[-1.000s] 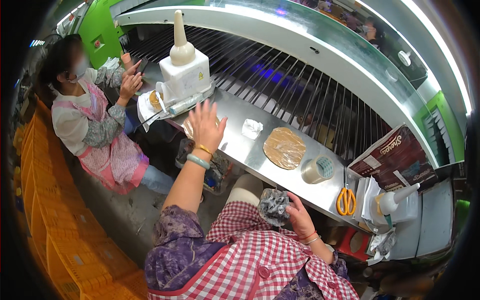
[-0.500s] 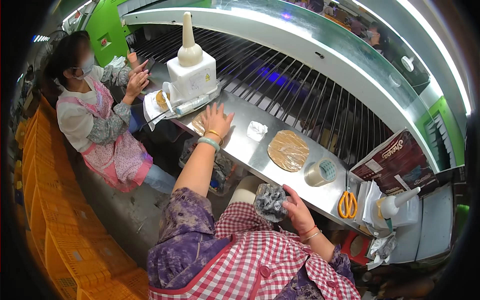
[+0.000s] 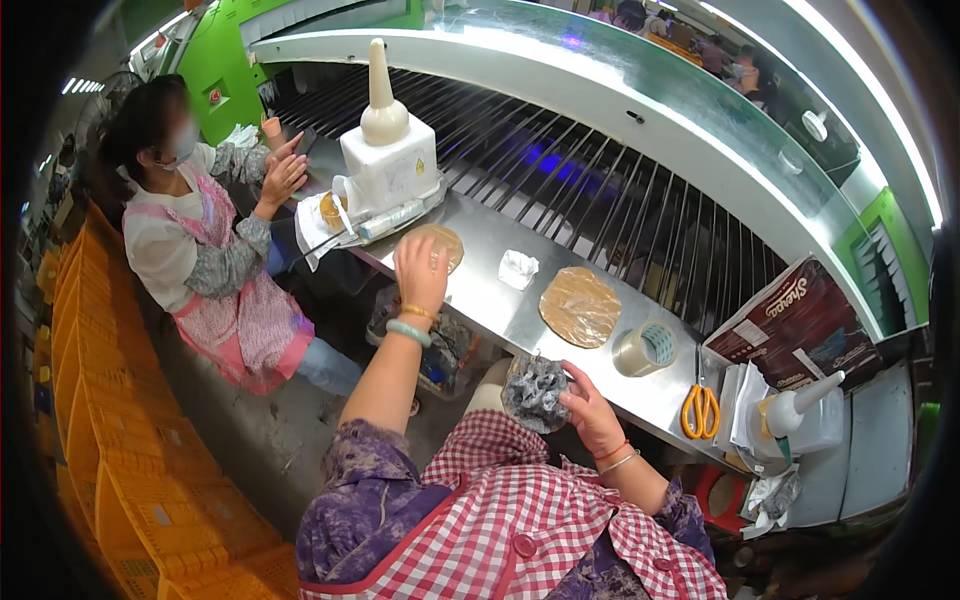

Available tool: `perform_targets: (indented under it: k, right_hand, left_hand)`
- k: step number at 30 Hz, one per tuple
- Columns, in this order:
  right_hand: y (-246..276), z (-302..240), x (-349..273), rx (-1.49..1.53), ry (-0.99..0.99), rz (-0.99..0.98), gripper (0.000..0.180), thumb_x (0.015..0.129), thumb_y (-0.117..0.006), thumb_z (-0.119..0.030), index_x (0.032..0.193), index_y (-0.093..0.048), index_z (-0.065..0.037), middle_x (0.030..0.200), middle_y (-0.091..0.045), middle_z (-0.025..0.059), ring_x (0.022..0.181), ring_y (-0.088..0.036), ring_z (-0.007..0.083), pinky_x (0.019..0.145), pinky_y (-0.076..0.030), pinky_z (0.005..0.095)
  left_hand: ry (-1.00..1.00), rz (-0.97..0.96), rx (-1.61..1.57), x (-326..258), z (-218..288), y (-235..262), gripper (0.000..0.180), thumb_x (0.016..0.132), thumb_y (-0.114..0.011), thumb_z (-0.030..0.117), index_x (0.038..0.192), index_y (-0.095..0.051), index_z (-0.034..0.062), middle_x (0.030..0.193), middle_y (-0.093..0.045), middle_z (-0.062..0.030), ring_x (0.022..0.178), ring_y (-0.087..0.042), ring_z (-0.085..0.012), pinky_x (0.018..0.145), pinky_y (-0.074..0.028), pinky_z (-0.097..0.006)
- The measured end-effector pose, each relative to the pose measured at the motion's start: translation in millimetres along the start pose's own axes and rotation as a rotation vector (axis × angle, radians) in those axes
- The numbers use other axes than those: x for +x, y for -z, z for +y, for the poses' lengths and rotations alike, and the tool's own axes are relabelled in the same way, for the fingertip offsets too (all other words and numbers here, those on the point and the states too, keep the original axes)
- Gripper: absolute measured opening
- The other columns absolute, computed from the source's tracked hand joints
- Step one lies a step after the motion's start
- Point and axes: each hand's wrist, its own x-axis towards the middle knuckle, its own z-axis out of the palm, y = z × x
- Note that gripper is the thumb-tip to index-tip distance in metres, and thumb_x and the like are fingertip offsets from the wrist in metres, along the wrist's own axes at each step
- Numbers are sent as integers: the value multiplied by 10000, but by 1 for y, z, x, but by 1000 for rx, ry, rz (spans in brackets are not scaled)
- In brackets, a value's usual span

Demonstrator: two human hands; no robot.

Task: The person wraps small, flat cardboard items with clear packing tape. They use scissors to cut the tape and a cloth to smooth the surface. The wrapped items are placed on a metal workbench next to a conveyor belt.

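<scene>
My left hand [image 3: 421, 274] reaches over the steel ledge, its fingers lying on the near left part of a round, flat tan disc [image 3: 447, 247]. Those fingers are stretched out and hide some of the disc. Down by my lap, my right hand [image 3: 594, 410] grips a crumpled, dark grey mottled lump [image 3: 537, 393] at its right side; I cannot make out exactly what it is. Between the two hands and farther off, a larger brown disc with a shiny, wrinkled surface [image 3: 581, 307] lies flat on the ledge. A small crumpled white wad [image 3: 518, 269] lies to its left.
A tape roll [image 3: 646, 346] and orange-handled scissors [image 3: 700, 411] lie rightward. White nozzle bottles stand at the left [image 3: 390, 150] and right [image 3: 795, 408]. Dark rods [image 3: 610, 200] run behind the ledge [image 3: 480, 305]. A co-worker [image 3: 215, 240] and orange crates [image 3: 150, 470] are at left.
My left hand has drawn back slightly toward me, its fingers less widely spread, and more of the small disc shows. The lump in my right hand has tilted a little.
</scene>
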Motion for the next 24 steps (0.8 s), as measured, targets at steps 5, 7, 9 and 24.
perform_targets:
  k: [5,7,9,24]
  right_hand:
    - [2,13,-7,95,16,-8,663,833,-608,-110,1395,-277,9,1313,-440,135,1195,-449,209,991,-365,315]
    - [2,21,-11,146,-3,2,678,827,-632,-113,1397,-281,3,1299,-460,133,1169,-463,192,965,-359,278]
    - [2,24,-15,154,10,0,671,831,-626,-107,1396,-282,2,1300,-461,137,1168,-465,190,973,-363,285]
    - [8,18,-26,87,-11,11,670,840,-652,-195,1394,-313,-31,1247,-496,103,1109,-484,147,953,-372,273]
  left_hand:
    - [-123,-52,-8,-82,26,19,341,851,-532,170,1153,-564,14,1222,-534,-180,1224,-408,-373,1044,-269,-486]
    - [-148,-42,94,-90,21,23,372,853,-511,151,1186,-529,-11,1258,-504,-181,1233,-399,-362,1055,-260,-485]
    - [-171,27,161,-74,7,29,395,858,-505,156,1212,-505,-20,1274,-490,-179,1242,-392,-354,1058,-258,-486]
    - [-292,-9,440,1,-33,32,348,871,-535,308,1087,-588,40,1253,-512,-171,1222,-413,-346,1044,-259,-501]
